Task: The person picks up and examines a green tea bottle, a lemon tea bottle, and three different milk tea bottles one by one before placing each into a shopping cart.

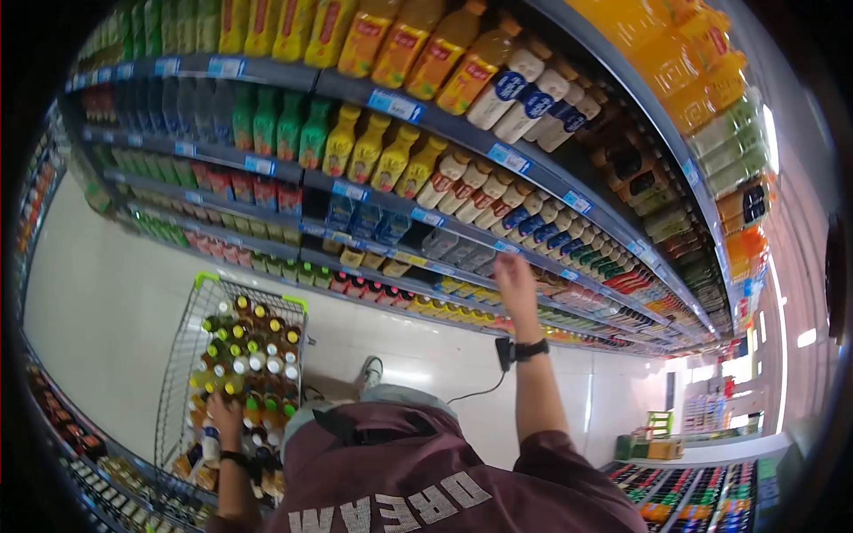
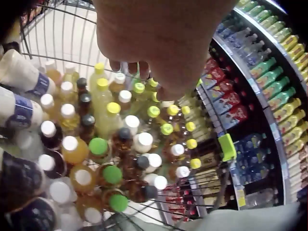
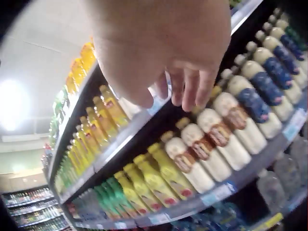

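My left hand [image 1: 226,419] is low over the shopping cart [image 1: 179,360], among the capped bottles packed in it. In the left wrist view the left hand [image 2: 166,45] has its fingers pointing down toward yellow-capped bottles [image 2: 113,109] and white caps; its palm side is hidden. My right hand [image 1: 515,277] is raised in front of the drink shelves, its fingers loosely bent and holding nothing. In the right wrist view the right hand [image 3: 163,57] overlaps a row of white bottles with brown labels [image 3: 219,134], with yellow bottles [image 3: 166,168] to their left.
Long shelves [image 1: 311,84] of drinks curve along the aisle, with price tags on their edges. Large orange bottles [image 1: 657,44] stand on top. Pale floor tiles [image 1: 98,258] lie around the cart. Another shelf [image 1: 115,489] runs behind the cart at lower left.
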{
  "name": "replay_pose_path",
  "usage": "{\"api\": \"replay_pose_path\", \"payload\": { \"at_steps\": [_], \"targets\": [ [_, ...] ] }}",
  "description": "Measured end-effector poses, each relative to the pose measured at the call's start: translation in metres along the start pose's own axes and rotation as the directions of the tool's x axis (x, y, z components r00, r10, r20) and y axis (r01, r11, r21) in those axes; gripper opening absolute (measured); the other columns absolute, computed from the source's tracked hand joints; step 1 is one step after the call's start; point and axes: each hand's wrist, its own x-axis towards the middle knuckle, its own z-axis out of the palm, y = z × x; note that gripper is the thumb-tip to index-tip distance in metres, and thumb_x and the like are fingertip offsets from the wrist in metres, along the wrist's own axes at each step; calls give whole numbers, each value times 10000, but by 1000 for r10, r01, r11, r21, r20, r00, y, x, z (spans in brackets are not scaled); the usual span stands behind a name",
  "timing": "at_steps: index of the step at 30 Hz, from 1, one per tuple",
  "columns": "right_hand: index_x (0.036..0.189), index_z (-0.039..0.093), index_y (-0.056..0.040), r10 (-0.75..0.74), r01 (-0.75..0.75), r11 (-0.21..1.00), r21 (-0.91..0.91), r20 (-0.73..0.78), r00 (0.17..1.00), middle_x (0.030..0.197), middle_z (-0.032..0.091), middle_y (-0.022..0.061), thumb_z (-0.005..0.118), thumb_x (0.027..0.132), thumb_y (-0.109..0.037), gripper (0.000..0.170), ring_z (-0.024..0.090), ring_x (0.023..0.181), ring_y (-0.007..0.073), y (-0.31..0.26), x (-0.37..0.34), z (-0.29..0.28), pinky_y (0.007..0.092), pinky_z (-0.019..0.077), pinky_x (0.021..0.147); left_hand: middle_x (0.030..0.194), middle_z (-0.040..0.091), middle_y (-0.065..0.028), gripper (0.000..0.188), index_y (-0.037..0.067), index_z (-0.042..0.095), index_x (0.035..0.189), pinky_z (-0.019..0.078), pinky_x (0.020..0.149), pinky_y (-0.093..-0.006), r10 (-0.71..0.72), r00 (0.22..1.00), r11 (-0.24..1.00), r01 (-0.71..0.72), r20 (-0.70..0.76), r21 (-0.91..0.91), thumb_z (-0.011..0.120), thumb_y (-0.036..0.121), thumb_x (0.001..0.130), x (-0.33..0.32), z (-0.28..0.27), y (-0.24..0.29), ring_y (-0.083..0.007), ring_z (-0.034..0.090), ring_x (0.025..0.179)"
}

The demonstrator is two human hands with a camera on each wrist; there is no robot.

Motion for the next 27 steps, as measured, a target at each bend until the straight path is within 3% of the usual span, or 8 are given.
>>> {"api": "replay_pose_path", "payload": {
  "at_steps": [3,6,9,11,14,20,24,27],
  "targets": [
    [1273,560,20,-121,174,949,264,-206,971,1162,644,117,700,953,-108,372,656,1050,184,-43,90,-11,331,530,929,1294,591,-243,442,-20,581,1265,439,1069,-475,135,990,963,-121,46,-241,706,89,854,4,-7,63,-406,553,1252],
    [1327,522,42,-258,339,926,167,-376,890,1273,609,193,757,915,-155,513,638,1138,271,-72,172,-14,378,519,981,1187,684,-169,314,14,646,1193,539,934,-408,388,918,863,-328,87,-384,691,52,884,0,-35,130,-320,684,1091],
    [1347,484,62,-327,419,907,53,-539,776,1254,622,217,801,883,-225,631,643,1136,308,-89,230,-5,404,513,982,1080,715,-137,273,29,661,1180,561,859,-381,338,933,863,-255,122,-437,684,54,909,-11,-45,176,-283,723,975],
    [1348,463,74,-265,340,930,141,-384,884,1226,637,239,830,851,-274,709,646,1131,346,-103,248,-6,419,506,970,1053,722,-132,261,31,665,1175,559,826,-370,318,939,884,-245,128,-397,685,58,915,-20,-61,207,-265,721,927],
    [1296,486,85,-208,229,973,7,-394,895,1186,646,282,848,827,-289,700,643,1098,403,-111,250,-6,426,506,956,1021,734,-114,274,29,665,1191,552,795,-351,269,957,883,-198,113,-426,684,40,918,-30,-69,235,-228,714,896],
    [1412,409,81,-273,507,785,357,-535,799,1288,558,216,779,892,-190,693,596,1168,282,-95,248,3,382,457,1027,1016,728,-85,281,9,638,1243,555,845,-321,178,982,783,-100,68,-614,649,30,963,-39,-93,291,-174,715,920],
    [1549,238,14,-311,557,536,635,-464,829,1393,495,155,673,899,-82,787,524,1267,237,-105,198,0,388,399,1108,1109,687,-60,296,5,619,1263,536,903,-303,221,975,737,-149,27,-659,655,44,972,-34,-142,345,-151,670,1025],
    [1618,140,-44,-301,-3,198,980,63,952,1476,445,105,746,841,-245,1006,469,1332,219,-95,127,31,388,364,1148,1155,683,-88,346,-8,585,1320,505,995,-337,235,971,571,-110,34,-813,632,109,998,-25,-180,397,-179,643,1118]
  ]
}}
